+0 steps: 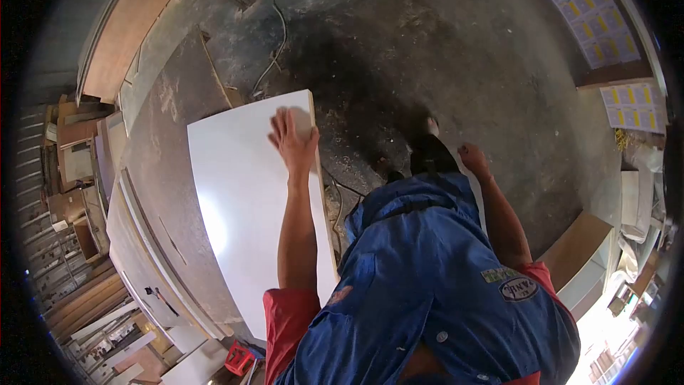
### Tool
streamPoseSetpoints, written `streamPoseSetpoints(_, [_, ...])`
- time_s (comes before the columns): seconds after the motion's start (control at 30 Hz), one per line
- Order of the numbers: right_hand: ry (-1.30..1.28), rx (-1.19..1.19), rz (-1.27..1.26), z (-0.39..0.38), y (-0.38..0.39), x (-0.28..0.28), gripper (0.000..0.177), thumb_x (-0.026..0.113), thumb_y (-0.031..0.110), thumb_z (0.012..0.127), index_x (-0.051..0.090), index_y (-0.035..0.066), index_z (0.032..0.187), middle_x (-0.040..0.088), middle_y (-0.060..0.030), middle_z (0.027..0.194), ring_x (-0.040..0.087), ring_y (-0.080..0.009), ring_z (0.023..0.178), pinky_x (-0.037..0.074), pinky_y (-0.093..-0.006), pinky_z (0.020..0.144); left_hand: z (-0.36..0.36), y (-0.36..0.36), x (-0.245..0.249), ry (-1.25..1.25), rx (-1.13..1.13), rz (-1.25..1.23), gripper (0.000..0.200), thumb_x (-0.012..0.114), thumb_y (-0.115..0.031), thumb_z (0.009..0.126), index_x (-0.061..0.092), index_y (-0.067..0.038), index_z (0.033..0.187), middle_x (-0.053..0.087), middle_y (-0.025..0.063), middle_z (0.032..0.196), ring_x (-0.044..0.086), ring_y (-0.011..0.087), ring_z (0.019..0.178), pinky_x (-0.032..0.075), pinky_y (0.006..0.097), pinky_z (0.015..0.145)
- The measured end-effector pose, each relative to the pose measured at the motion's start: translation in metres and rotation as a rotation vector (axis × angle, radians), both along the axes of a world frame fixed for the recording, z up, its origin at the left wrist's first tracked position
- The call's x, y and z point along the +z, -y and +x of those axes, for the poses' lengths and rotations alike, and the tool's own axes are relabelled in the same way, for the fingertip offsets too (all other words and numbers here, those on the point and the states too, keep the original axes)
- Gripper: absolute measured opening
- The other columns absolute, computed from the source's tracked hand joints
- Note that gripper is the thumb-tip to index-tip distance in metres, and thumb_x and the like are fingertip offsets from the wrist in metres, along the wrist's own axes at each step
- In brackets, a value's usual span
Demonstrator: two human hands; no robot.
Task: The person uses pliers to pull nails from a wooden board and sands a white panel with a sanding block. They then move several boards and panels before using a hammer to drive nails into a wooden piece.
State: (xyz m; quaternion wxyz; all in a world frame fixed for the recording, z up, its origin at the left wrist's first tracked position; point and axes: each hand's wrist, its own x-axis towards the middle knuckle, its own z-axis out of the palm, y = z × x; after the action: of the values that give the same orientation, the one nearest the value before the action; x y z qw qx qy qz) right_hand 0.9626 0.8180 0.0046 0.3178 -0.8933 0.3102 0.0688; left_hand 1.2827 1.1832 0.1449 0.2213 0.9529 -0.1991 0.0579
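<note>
A white board [246,171] with a smooth, shiny face lies to the left of my body, its pale edge strip running along the right side. My left hand [292,144] rests flat near the board's far right corner, fingers spread and thumb towards the edge. Off to the right, above the concrete floor, my right hand [474,160] hangs beside my leg with its fingers curled in. Nothing shows in that hand.
Under the board is a large brown worktop [167,164]. A cable [281,36] trails across the floor [499,50]. Stacked wood [75,306] and a red stool [240,358] are at left. Labelled packs [588,11] and a brown panel [577,246] stand at right.
</note>
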Motion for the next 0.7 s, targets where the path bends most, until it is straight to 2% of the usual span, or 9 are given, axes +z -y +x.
streamPoseSetpoints(0.03, [0.1, 0.053, 0.015, 0.024, 0.009, 0.002, 0.032, 0.055, 0.031, 0.088, 0.061, 0.0, 0.087, 0.062, -0.0247, 0.087, 0.06, -0.0451, 0.085, 0.046, -0.0507, 0.069, 0.017, 0.011, 0.001, -0.006, 0.011, 0.006, 0.073, 0.071, -0.029, 0.075, 0.041, -0.01, 0.139, 0.033, 0.0136, 0.149, 0.02, 0.0385, 0.141, 0.013, 0.0607, 0.11])
streamPoseSetpoints(0.1, [0.031, 0.023, 0.052, 0.075, 0.024, 0.005, 0.03, 0.054, 0.028, 0.088, 0.06, -0.001, 0.087, 0.062, -0.0241, 0.087, 0.06, -0.0429, 0.085, 0.046, -0.0487, 0.07, 0.047, 0.029, 0.002, 0.047, -0.089, 0.039, 0.069, 0.073, -0.025, 0.072, 0.046, -0.009, 0.135, 0.04, 0.0123, 0.143, 0.023, 0.0368, 0.139, 0.016, 0.0611, 0.109])
streamPoseSetpoints(0.13, [-0.038, -0.017, 0.084, 0.094, 0.033, 0.001, 0.028, 0.054, 0.025, 0.089, 0.059, -0.002, 0.087, 0.062, -0.0235, 0.087, 0.061, -0.0407, 0.084, 0.047, -0.0467, 0.071, 0.057, 0.035, 0.005, 0.031, -0.12, 0.001, 0.051, 0.074, -0.02, 0.07, 0.058, -0.009, 0.117, 0.054, 0.0108, 0.126, 0.039, 0.0341, 0.128, 0.019, 0.0615, 0.108])
streamPoseSetpoints(0.17, [-0.043, 0.003, 0.093, 0.113, 0.045, -0.002, 0.028, 0.054, 0.025, 0.089, 0.059, -0.002, 0.087, 0.062, -0.0235, 0.087, 0.061, -0.0407, 0.084, 0.047, -0.0467, 0.071, 0.065, 0.038, 0.002, 0.026, -0.099, 0.011, 0.051, 0.074, -0.02, 0.07, 0.058, -0.009, 0.117, 0.054, 0.0108, 0.126, 0.039, 0.0341, 0.128, 0.019, 0.0615, 0.108])
streamPoseSetpoints(0.27, [-0.056, 0.169, 0.096, 0.171, 0.084, -0.01, 0.027, 0.054, 0.026, 0.089, 0.06, -0.001, 0.086, 0.062, -0.0234, 0.085, 0.061, -0.0413, 0.082, 0.047, -0.0465, 0.07, 0.073, 0.047, 0.006, -0.098, -0.044, 0.126, 0.031, 0.073, -0.017, 0.07, 0.063, -0.009, 0.098, 0.061, 0.0074, 0.105, 0.052, 0.0303, 0.11, 0.02, 0.061, 0.108])
streamPoseSetpoints(0.33, [-0.047, 0.161, 0.133, 0.196, 0.102, -0.016, 0.028, 0.054, 0.027, 0.089, 0.06, -0.001, 0.086, 0.062, -0.0227, 0.082, 0.061, -0.0403, 0.078, 0.047, -0.0464, 0.068, 0.066, 0.053, 0.014, -0.036, -0.026, 0.004, 0.019, 0.072, -0.014, 0.07, 0.062, -0.009, 0.085, 0.06, 0.0062, 0.09, 0.057, 0.0286, 0.098, 0.021, 0.0595, 0.108])
streamPoseSetpoints(0.43, [-0.075, 0.337, 0.043, 0.245, 0.132, -0.026, 0.027, 0.055, 0.027, 0.088, 0.06, 0.0, 0.086, 0.062, -0.0223, 0.079, 0.061, -0.0403, 0.073, 0.047, -0.047, 0.065, 0.069, 0.061, 0.026, -0.151, 0.054, -0.01, 0.016, 0.071, -0.013, 0.071, 0.06, -0.008, 0.082, 0.059, 0.0067, 0.085, 0.057, 0.0276, 0.093, 0.021, 0.0577, 0.109])
streamPoseSetpoints(0.57, [-0.222, 0.369, 0.06, 0.327, 0.138, -0.015, 0.026, 0.055, 0.026, 0.087, 0.062, 0.0, 0.085, 0.062, -0.0219, 0.078, 0.062, -0.0387, 0.074, 0.047, -0.0471, 0.066, 0.074, 0.067, 0.032, -0.247, 0.155, -0.057, 0.015, 0.07, -0.011, 0.071, 0.058, -0.008, 0.078, 0.058, 0.0072, 0.081, 0.058, 0.0273, 0.088, 0.02, 0.057, 0.11])
streamPoseSetpoints(0.7, [-0.1, 0.536, -0.03, 0.397, 0.111, 0.008, 0.024, 0.057, 0.026, 0.088, 0.066, 0.003, 0.088, 0.064, -0.0184, 0.08, 0.063, -0.035, 0.08, 0.048, -0.0441, 0.069, 0.075, 0.067, 0.027, -0.312, 0.223, -0.091, 0.013, 0.068, -0.008, 0.072, 0.059, -0.006, 0.082, 0.059, 0.0082, 0.084, 0.058, 0.0279, 0.09, 0.02, 0.0553, 0.11])
